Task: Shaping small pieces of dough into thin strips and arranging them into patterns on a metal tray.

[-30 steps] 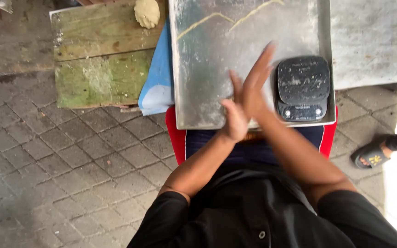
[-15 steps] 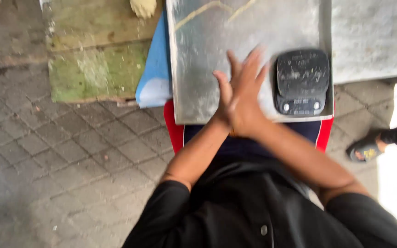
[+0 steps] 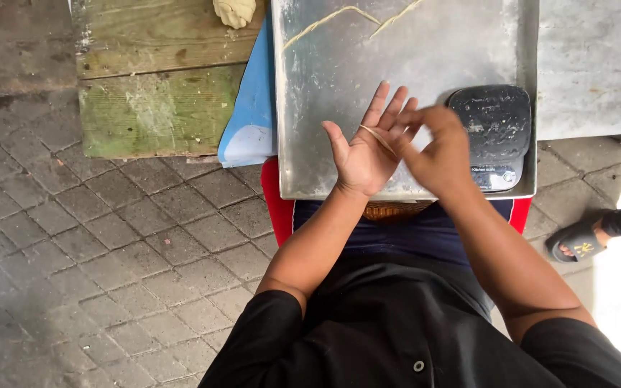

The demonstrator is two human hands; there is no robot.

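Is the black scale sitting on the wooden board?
No, the black scale sits on the metal tray, beside the right hand.

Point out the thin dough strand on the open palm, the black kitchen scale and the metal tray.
dough strand (image 3: 376, 136), head view, its middle across the left palm
kitchen scale (image 3: 494, 126), head view, centre of its black platform
metal tray (image 3: 411, 65), head view, bare floured surface

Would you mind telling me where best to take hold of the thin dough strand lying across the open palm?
Probably at the strand end nearest the right hand, pinched from the right: it lies loose across the flat left hand, palm up.
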